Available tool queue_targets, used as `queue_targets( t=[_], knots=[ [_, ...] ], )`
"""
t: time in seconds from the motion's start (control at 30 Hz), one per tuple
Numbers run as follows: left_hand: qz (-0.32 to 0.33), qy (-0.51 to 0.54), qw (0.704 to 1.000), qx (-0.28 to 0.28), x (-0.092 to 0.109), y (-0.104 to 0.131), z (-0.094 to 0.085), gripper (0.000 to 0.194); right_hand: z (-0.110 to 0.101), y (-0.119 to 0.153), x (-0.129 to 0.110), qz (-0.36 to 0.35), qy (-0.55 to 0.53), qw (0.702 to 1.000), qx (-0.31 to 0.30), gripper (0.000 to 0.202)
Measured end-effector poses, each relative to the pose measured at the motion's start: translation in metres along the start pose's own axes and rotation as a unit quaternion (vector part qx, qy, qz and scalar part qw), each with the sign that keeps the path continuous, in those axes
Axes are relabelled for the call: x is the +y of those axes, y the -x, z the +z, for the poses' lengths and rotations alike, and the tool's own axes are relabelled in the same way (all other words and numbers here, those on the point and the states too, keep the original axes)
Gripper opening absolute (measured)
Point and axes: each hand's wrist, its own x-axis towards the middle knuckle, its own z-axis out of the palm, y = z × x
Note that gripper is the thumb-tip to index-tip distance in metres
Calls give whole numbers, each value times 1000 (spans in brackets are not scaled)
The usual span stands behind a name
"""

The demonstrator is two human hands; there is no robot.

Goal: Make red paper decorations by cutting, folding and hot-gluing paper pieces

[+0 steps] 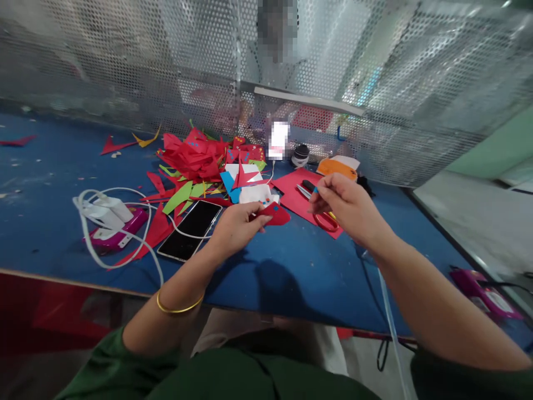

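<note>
Red paper cutout (pixel 276 214) pinched in left hand (pixel 235 226), right hand (pixel 345 204) beside it.

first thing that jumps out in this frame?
The heap of red paper scraps at the back middle of the blue table grabs the eye first, with green and yellow offcuts mixed in. Next, the two hands at centre: the left hand pinches a small red paper cutout, and the right hand hovers above red-handled scissors lying on a red sheet. A dark phone lies left of them.
</note>
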Motion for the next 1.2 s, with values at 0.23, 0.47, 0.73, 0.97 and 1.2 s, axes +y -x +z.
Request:
queue_targets(
  t=[0.23,0.47,0.73,0.97,1.2],
  knots=[
    [26,51,995,-85,21,-16,14,28,7,68,19,-74,128,987,66,12],
    [11,59,988,-141,26,-30,35,29,14,65,44,-37,64,995,73,11],
    [-31,136,975,-173,16,-32,47,18,18,64,62,34,36,995,92,18],
    [-29,188,971,-147,9,-29,48,22,20,62,72,53,18,993,103,15],
    [-65,189,968,-151,3,-31,51,9,23,61,78,18,57,990,124,12]
  ],
)
